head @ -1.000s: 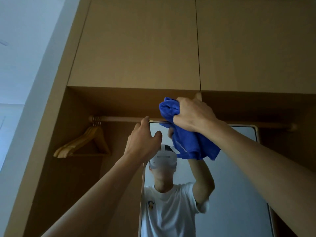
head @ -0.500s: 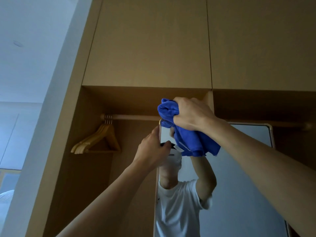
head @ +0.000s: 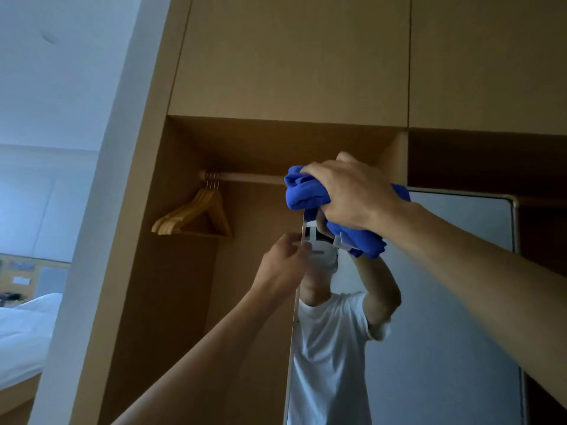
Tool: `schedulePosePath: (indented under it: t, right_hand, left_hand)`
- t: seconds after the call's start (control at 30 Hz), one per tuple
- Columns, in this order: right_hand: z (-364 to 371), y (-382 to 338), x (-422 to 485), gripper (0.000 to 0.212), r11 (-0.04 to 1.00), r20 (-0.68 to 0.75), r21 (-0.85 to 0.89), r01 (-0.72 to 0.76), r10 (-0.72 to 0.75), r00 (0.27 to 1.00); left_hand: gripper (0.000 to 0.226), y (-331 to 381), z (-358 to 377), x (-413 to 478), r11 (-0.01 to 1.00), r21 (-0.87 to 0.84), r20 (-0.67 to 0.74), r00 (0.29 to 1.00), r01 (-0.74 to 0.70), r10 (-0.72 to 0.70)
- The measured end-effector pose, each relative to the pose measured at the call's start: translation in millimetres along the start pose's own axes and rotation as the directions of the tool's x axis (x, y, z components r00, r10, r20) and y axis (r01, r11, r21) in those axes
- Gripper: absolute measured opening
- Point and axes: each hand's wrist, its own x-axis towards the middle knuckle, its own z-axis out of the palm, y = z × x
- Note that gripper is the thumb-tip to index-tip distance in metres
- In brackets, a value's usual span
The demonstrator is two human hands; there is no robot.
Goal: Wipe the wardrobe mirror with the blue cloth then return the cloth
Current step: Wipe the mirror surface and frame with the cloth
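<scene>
The tall wardrobe mirror [head: 454,302] stands inside the open wardrobe, its thin left edge facing me. My right hand [head: 352,191] presses a bunched blue cloth [head: 306,191] against the mirror's top left corner, fingers closed over the cloth. Part of the cloth hangs below my wrist. My left hand [head: 285,262] grips the mirror's left edge a little lower, fingers wrapped around the frame. A person in a white T-shirt with a raised arm is reflected in the glass.
A wooden rail [head: 245,177] crosses the wardrobe top, with wooden hangers [head: 196,216] hanging at its left end. Closed upper cabinet doors [head: 291,56] sit above. A white wall [head: 101,210] and a bed [head: 21,332] lie to the left.
The view has shifted left, so the mirror and hands sit further right. My left hand has slid down the mirror's left edge. My right hand keeps the cloth at the top corner.
</scene>
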Motion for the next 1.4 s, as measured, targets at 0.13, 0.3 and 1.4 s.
schedulePosePath:
  t: [0.13,0.3,1.4]
  right_hand:
    - [1.4,-4.1,0.2,0.051,0.995,-0.013,-0.078,0.06,-0.061,0.998]
    - [10.9,-17.6,-3.3,0.037,0.979,0.024,-0.153,0.135,-0.133,0.991]
    - [56.3,-80.9,-92.6,0.028,0.95,0.18,-0.186,0.25,-0.217,0.959]
  left_hand:
    - [0.027,-6.3,-4.3,-2.9,0.982,-0.177,0.027,0.998,0.059,-0.055]
    - [0.048,-22.4,-2.8,-10.2,0.923,-0.336,0.075,0.982,0.188,-0.172]
    - [0.083,-105.2,18.1,-94.6,0.686,-0.538,0.155,0.857,0.491,-0.492]
